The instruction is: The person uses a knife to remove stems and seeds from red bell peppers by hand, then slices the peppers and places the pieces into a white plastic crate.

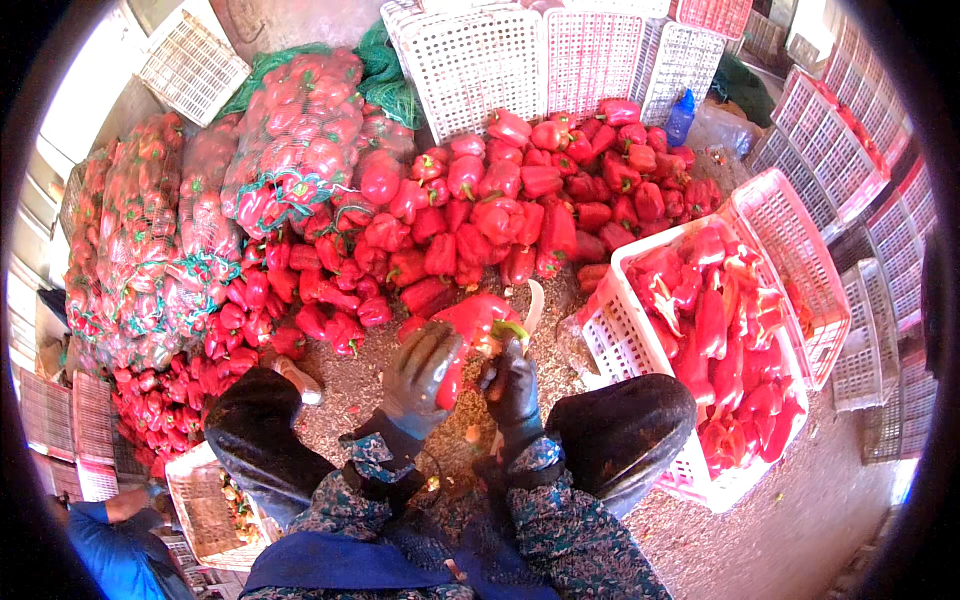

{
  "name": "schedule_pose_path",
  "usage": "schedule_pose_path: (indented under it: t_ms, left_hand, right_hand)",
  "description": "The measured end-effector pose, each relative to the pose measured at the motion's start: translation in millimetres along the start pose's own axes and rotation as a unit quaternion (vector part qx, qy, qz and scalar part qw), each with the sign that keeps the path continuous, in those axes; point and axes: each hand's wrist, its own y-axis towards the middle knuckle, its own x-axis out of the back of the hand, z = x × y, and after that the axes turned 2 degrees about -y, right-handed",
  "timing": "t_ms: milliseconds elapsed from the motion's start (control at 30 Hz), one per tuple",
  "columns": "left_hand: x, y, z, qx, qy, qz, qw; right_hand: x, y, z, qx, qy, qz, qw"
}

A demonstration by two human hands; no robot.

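My left hand (pixel 424 378), in a grey coated glove, is closed around a red bell pepper (pixel 474 318) held between my knees. The pepper's green stem end (pixel 508 329) faces my right hand (pixel 512 384), which is gloved too and curled into a fist against it. From the top of that fist rises a pale curved blade (pixel 535 303), which looks like a knife's; its handle is hidden in the fingers. Beyond both hands spreads a large heap of whole red peppers (pixel 497 217). At my right stands a white and pink plastic crate (pixel 632 330) filled with opened red peppers.
Mesh sacks (pixel 297 135) full of peppers lean at the left. Empty-looking crates (pixel 470 70) line the back, and more crates (pixel 826 150) are stacked at the right. A blue bottle (pixel 680 118) stands behind the heap. Another person (pixel 125 545) works at lower left, near a scrap crate (pixel 205 500).
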Motion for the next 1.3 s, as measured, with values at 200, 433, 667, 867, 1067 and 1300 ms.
schedule_pose_path:
  t_ms: [200, 433, 667, 867, 1067, 1300]
  left_hand:
    - [-2, -9, -10, 0.001, -0.004, 0.036, 0.999]
    - [3, -12, -15, 0.024, -0.02, 0.065, 0.997]
    - [-4, -30, -3, 0.212, -0.125, -0.019, 0.969]
    - [6, -31, 0, 0.384, -0.348, -0.128, 0.845]
    - [29, -29, 19, 0.44, -0.38, -0.211, 0.786]
    - [48, -32, 43, 0.398, -0.44, -0.178, 0.785]
  right_hand:
    - [8, 8, -6, 0.019, -0.052, -0.055, 0.997]
    - [-5, 5, 4, 0.054, -0.142, -0.11, 0.982]
    - [-19, -6, 18, 0.049, -0.153, -0.083, 0.984]
    - [-18, -19, 25, 0.051, -0.158, 0.04, 0.985]
    - [-22, -9, 47, 0.09, -0.246, -0.04, 0.964]
    - [4, 0, 12, -0.09, -0.177, 0.102, 0.975]
